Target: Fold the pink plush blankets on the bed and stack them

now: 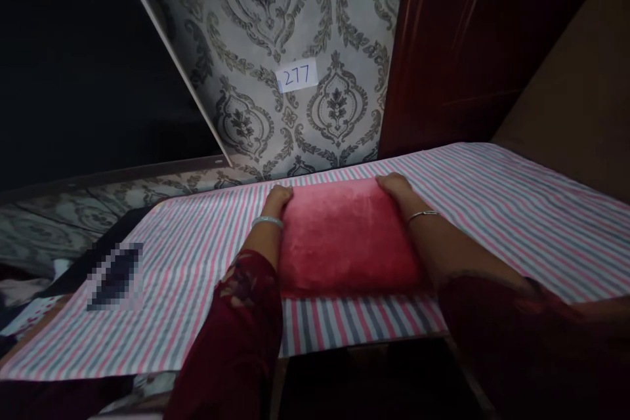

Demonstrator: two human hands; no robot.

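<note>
A flat, square red plush cushion (pixel 344 239) lies before me on a striped cloth (pixel 187 282). Its far edge looks paler pink and its near edge darker red. My left hand (pixel 280 195) grips the far left corner, fingers curled over the edge and partly hidden. At the far right corner my right hand (pixel 395 185) holds on in the same way, its fingertips out of sight. Both forearms reach along the cushion's sides, a bracelet on each wrist and dark red sleeves above.
The striped cloth covers a table against a patterned wall (pixel 339 33), where a paper marked 277 (pixel 297 75) is stuck. A large dark screen (pixel 98 65) stands at left, a dark red glossy panel (pixel 443 46) at right. A pixelated dark patch (pixel 117 277) shows on the left.
</note>
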